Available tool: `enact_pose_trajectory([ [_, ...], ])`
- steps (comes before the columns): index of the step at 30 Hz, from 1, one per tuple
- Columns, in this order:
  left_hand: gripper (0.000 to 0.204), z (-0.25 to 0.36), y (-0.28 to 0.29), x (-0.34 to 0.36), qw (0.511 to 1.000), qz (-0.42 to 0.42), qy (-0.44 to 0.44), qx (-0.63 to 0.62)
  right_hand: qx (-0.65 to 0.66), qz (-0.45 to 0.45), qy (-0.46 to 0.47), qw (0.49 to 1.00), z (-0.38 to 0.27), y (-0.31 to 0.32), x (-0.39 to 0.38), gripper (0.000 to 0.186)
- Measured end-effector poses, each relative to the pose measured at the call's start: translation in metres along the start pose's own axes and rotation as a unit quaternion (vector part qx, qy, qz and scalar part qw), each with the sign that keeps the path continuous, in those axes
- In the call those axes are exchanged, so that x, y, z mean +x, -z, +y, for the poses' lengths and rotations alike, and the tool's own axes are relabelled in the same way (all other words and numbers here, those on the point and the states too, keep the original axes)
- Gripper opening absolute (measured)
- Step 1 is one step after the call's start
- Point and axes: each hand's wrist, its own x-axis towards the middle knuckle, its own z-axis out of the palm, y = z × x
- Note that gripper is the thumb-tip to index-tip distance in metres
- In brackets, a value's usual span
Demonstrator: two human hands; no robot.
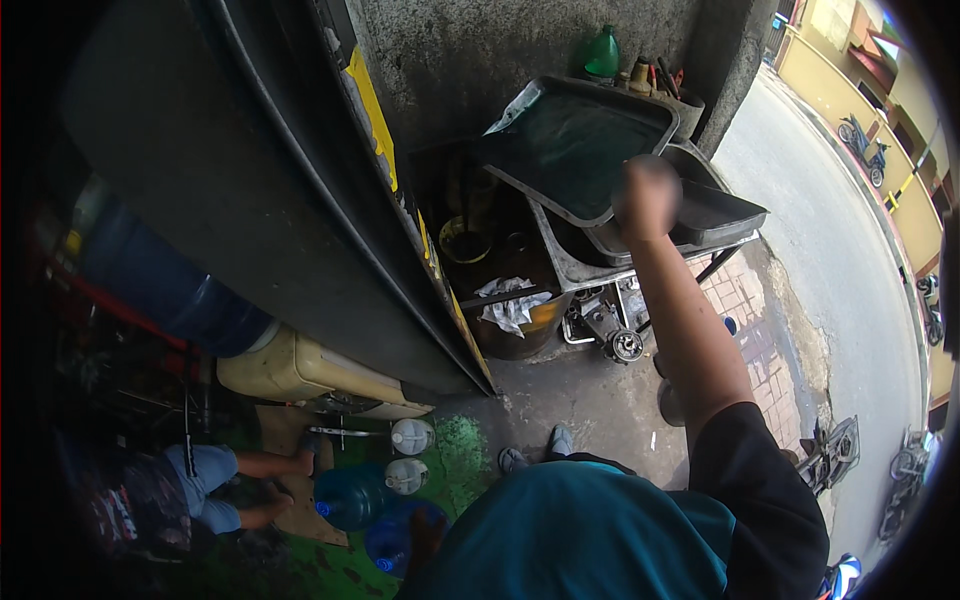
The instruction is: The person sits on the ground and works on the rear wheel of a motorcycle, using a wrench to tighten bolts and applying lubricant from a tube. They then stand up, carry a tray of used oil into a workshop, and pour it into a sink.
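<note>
My right arm reaches out to a large metal tray that holds dark greenish liquid. My right hand is at the tray's near right rim. A blur covers the fingers, so I cannot tell whether they grip the rim. Under it sit more dark trays on a metal stand. Low down, beside a large blue water bottle, my left hand shows dark and partly hidden by my teal clothing. Its fingers do not show clearly, nor whether it touches the bottle.
A metal drum with crumpled paper stands beside greasy engine parts. A green bottle and tools stand behind the tray. A dark panel rises at left. Another person's legs show lower left. A road runs along the right.
</note>
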Motion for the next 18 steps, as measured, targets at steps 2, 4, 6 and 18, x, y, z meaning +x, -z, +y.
enact_pose_trajectory([
  [2, 0.070, -0.001, -0.002, 0.001, 1.000, 0.007, -0.010, 0.020, -0.007, 0.000, 0.015, 1.000, 0.006, 0.000, 0.006, 0.033],
  [4, 0.070, -0.001, -0.004, 0.005, 1.000, 0.007, 0.004, 0.016, -0.015, 0.012, 0.055, 0.998, 0.014, 0.005, 0.022, 0.033],
  [6, 0.069, -0.004, -0.005, 0.004, 1.000, 0.014, -0.008, 0.020, -0.033, 0.011, 0.061, 0.998, 0.012, 0.002, 0.020, 0.041],
  [18, 0.071, -0.006, 0.007, 0.006, 1.000, -0.008, -0.017, 0.013, -0.107, 0.020, 0.082, 0.991, -0.011, -0.014, 0.005, 0.053],
])
